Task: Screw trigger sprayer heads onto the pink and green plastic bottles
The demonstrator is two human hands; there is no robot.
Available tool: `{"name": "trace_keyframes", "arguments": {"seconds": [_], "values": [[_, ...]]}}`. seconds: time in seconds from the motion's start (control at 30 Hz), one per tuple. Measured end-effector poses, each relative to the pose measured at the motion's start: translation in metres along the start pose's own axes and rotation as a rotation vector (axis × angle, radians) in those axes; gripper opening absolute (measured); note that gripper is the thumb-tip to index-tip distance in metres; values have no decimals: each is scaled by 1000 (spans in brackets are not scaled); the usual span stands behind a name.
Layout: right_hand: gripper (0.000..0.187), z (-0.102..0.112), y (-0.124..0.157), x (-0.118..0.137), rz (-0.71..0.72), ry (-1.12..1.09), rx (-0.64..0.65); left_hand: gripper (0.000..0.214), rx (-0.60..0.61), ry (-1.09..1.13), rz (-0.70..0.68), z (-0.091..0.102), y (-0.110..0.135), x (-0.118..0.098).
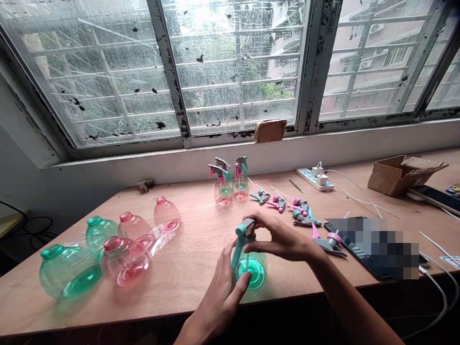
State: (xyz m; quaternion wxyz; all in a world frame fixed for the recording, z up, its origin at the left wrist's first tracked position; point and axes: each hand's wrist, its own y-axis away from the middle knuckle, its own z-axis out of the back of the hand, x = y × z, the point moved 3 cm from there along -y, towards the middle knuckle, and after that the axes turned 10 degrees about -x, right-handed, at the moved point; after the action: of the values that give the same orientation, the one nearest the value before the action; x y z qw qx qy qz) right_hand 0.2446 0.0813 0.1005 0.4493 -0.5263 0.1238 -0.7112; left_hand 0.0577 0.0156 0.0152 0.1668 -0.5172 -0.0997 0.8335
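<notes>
A clear green spray bottle (pixel 257 275) stands near the table's front edge. My left hand (pixel 228 287) is wrapped around its left side, thumb across the front. My right hand (pixel 276 237) grips the grey and teal spray head (pixel 246 229) on the bottle's neck; the join is partly hidden by my fingers. To the left are open bottles without heads, green ones (pixel 70 273) and pink ones (pixel 125 261). Loose spray heads (pixel 304 207) in grey, pink and teal lie to the right. One pink and grey head (pixel 329 242) is beside my right forearm.
Several bottles with heads fitted (pixel 223 189) stand near the wall at the back. Farther right are a power strip (pixel 316 179) with white cables, an open cardboard box (pixel 402 175) and a dark tablet-like device (pixel 359 249). A brown block (pixel 269 131) rests on the window sill.
</notes>
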Motion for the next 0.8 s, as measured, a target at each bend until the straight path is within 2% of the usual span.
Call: {"name": "trace_keyframes", "arguments": {"seconds": [0.1,0.33,0.53,0.63,0.8], "values": [[34,1,0,0,2,19,-3,67,55,24,-17,-1,0,2],[33,1,1,-2,-2,32,-7,80,-40,158,80,-4,-5,8],[31,2,-1,0,4,29,0,59,57,82,43,4,3,-8],[33,4,0,-1,6,32,-3,59,83,98,32,4,1,-9],[32,4,3,-3,5,44,-1,65,-14,142,103,-2,-6,2]]}}
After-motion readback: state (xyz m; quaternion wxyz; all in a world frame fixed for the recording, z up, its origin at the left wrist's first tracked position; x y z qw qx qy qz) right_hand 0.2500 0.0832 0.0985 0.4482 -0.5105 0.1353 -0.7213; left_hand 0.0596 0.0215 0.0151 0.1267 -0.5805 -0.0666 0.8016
